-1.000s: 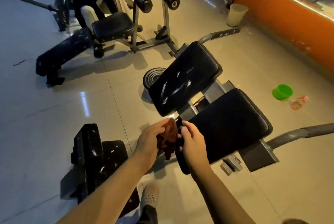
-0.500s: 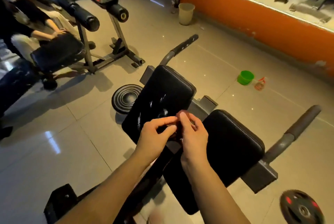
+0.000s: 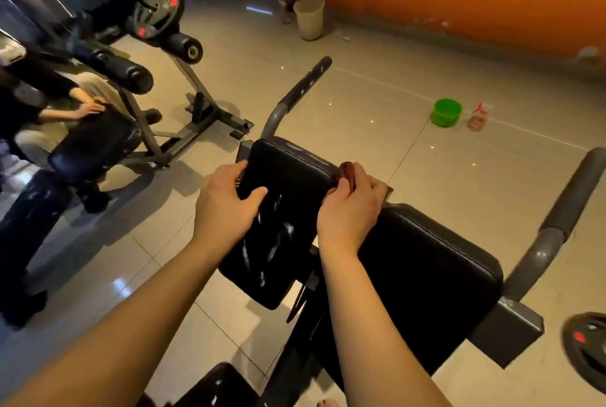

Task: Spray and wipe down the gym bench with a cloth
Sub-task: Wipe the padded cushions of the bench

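So from my end: left hand (image 3: 226, 206) grips the left edge of the wet-streaked bench pad (image 3: 288, 177), thumb on top, fingers curled over the side. Right hand (image 3: 351, 209) has the brown cloth (image 3: 347, 172) bunched in curled fingers at the pad's right edge. Spray bottle (image 3: 477, 118) sits on the floor well right of the pad, just beside a green tub (image 3: 446, 112).

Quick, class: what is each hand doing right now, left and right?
Left hand: grips the side edge of the bench pad.
Right hand: holds the brown cloth.
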Available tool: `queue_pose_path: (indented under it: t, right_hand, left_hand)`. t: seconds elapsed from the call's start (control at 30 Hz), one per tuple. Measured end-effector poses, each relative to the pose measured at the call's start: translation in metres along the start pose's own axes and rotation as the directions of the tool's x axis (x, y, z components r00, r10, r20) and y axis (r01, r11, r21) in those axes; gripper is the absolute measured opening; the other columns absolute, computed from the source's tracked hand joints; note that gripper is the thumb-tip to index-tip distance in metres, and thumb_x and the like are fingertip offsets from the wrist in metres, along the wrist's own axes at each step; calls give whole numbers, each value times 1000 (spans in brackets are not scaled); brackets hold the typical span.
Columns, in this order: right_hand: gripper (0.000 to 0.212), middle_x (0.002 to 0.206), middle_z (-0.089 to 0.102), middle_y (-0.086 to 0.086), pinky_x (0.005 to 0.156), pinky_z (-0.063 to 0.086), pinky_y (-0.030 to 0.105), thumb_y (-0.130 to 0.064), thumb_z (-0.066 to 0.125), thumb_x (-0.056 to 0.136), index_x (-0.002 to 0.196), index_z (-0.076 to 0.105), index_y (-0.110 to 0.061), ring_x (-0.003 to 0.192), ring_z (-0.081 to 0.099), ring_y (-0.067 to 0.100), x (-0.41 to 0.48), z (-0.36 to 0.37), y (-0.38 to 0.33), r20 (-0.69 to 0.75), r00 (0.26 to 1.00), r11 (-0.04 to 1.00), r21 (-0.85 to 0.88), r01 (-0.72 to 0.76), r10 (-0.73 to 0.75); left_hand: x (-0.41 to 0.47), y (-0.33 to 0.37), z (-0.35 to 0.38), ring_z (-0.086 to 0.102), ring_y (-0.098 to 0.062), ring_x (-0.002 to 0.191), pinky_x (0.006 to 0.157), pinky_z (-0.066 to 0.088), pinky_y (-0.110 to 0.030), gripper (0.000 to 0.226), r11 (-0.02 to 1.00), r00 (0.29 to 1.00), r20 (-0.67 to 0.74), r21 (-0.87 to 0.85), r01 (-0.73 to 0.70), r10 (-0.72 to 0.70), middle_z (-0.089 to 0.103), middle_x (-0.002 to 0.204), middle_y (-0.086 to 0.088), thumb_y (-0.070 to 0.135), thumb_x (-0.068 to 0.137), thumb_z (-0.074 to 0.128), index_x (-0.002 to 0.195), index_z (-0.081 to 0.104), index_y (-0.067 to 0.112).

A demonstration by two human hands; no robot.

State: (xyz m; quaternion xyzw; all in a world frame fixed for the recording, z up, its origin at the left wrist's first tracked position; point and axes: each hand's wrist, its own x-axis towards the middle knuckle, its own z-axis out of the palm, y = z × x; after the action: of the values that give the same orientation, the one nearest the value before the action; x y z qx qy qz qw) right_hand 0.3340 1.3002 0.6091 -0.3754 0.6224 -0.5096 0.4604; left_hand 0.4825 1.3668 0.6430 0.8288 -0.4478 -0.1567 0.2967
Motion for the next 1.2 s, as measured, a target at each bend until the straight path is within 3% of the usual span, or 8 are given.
queue_pose_path:
  t: [0.23,0.37,0.53,0.73,0.87,0.97,1.1,1.2]
  right_hand:
    - [35,124,40,-12,92,56,27,-13,49,104,134,62,-26,103,63,15,-32,7,35,-62,995,992,-93,-85,80]
    - [33,126,43,-8,85,37,-2,-8,51,104,133,64,-18,116,51,11,-8,14,20,-108,994,998,-52,28,-33]
    - [36,122,44,-10,94,57,37,-9,51,103,136,62,-19,103,61,14,-50,13,67,-88,995,985,-160,-62,49]
    - [30,119,44,-10,92,39,4,-5,50,103,125,67,-17,110,58,10,-17,19,31,-136,990,999,-16,-47,44]
    - [34,118,44,-12,86,59,29,-8,50,103,134,62,-18,87,66,11,-50,13,70,-77,997,996,-87,9,-16]
    - [35,117,46,-7,82,52,10,-7,50,103,134,63,-19,89,61,-9,-93,-3,114,5,985,958,-234,-165,171]
    - [30,111,45,-10,74,63,38,-3,51,101,113,66,-27,82,70,20,-83,0,98,16,983,978,-106,-181,184]
    - [30,118,48,-5,71,63,31,-2,51,101,124,65,-15,81,71,20,-58,1,79,-38,997,997,-9,-72,72]
  left_hand:
    - [21,-14,8,45,-30,142,121,30,-58,62,988,987,155,152,8,-32,52,152,-5,30,104,55,161,32,23]
    - [23,-16,8,46,-32,140,119,34,-58,64,989,985,174,146,-11,-15,53,151,-8,32,103,57,161,31,21]
    - [23,-21,12,51,-33,135,115,39,-57,66,985,990,141,169,-45,21,58,144,-10,35,101,57,160,33,19]
    - [25,-25,13,52,-32,134,112,43,-58,69,985,988,155,170,-31,4,59,143,-8,41,98,53,161,31,24]
    - [23,-22,18,50,-35,134,113,41,-57,68,990,990,137,143,-7,-12,56,145,-12,34,100,56,162,29,22]
    - [23,-25,17,53,-35,129,110,43,-57,69,990,990,142,141,5,-26,58,141,-11,37,99,54,162,29,25]
    - [20,-28,13,51,-29,135,114,43,-54,73,997,980,187,45,65,-72,55,147,-5,36,94,55,161,28,33]
    - [21,-32,11,50,-26,138,115,42,-53,78,994,973,206,-8,105,-101,53,151,1,37,84,51,159,28,42]
